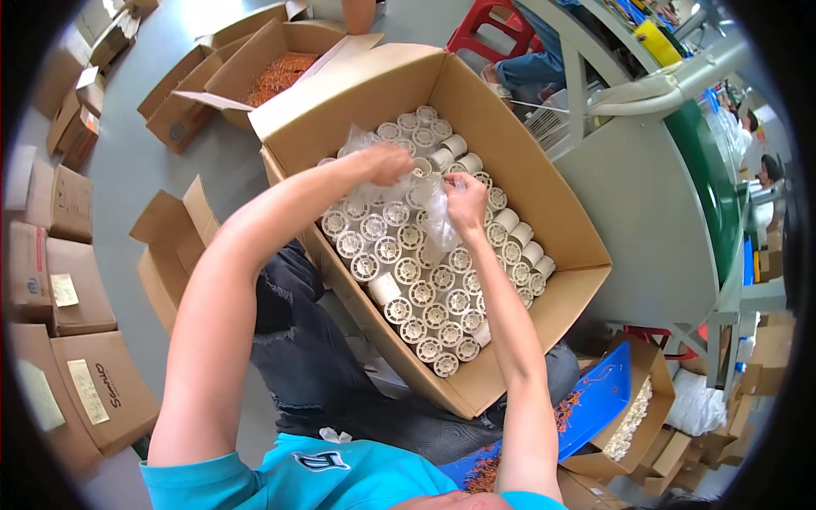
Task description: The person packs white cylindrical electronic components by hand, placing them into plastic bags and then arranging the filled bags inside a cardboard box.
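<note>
A large open cardboard box (544, 191) in front of me holds rows of white cylindrical plastic parts (408, 270). Most of them stand on end with their slotted round faces up; some lie on their sides. Above the far part of the rows, my left hand (387, 164) is closed on clear thin plastic, apparently a bag. My right hand (467, 204) pinches the same kind of clear plastic bag (439, 223), which hangs down beside its fingers. Between the two hands shows one white cylinder (422, 167); whether it sits inside the plastic I cannot tell.
Left of the big box stands a smaller open carton (174, 246). Farther off, another carton holds orange-red small parts (285, 76). A blue tray (605, 399) lies at my lower right, near a carton of whitish pieces (631, 425). A green-belted workbench (718, 187) and red stool (486, 30) stand right.
</note>
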Motion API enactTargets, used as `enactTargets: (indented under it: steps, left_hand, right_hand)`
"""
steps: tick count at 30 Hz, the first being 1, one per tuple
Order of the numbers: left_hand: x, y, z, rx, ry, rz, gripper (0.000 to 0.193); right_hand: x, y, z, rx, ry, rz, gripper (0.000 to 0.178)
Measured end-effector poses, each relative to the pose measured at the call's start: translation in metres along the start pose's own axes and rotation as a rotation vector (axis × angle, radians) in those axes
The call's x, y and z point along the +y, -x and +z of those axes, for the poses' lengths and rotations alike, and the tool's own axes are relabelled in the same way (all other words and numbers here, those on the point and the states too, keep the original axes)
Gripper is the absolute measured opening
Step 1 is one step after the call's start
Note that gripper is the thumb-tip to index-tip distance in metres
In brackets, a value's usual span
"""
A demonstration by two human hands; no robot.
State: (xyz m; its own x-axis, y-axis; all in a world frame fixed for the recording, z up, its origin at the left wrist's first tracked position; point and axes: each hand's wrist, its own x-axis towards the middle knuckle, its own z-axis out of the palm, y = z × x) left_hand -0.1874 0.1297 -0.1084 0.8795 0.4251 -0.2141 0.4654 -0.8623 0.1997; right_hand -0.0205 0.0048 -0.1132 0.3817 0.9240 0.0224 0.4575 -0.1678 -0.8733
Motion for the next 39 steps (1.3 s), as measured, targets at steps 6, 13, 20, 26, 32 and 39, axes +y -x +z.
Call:
enactTargets:
  steps: [6,13,20,26,32,39]
  left_hand:
    - [0.015,0.001,0.008,-0.01,-0.109,-0.07,0.014]
    - [0.016,-0.003,0.009,0.017,-0.138,-0.172,0.015]
    - [-0.008,-0.019,0.037,0.038,0.167,-0.072,0.025]
    - [-0.009,-0.014,0.033,0.049,0.366,-0.161,0.027]
    - [0.005,-0.012,0.024,-0.013,-0.093,-0.112,0.018]
    - [0.017,-0.015,0.022,0.054,-0.38,0.032,0.013]
  right_hand:
    - [-0.019,-0.004,-0.03,0.156,-0.141,-0.151,0.014]
    - [-0.022,0.017,-0.023,-0.233,0.244,-0.086,0.036]
    - [-0.004,0.03,0.064,-0.406,0.478,-0.105,0.028]
    - [0.006,0.027,0.061,-0.5,0.501,-0.054,0.022]
    - [-0.003,0.026,0.051,-0.271,0.142,-0.115,0.026]
    - [0.003,0.028,0.071,-0.333,0.552,-0.122,0.026]
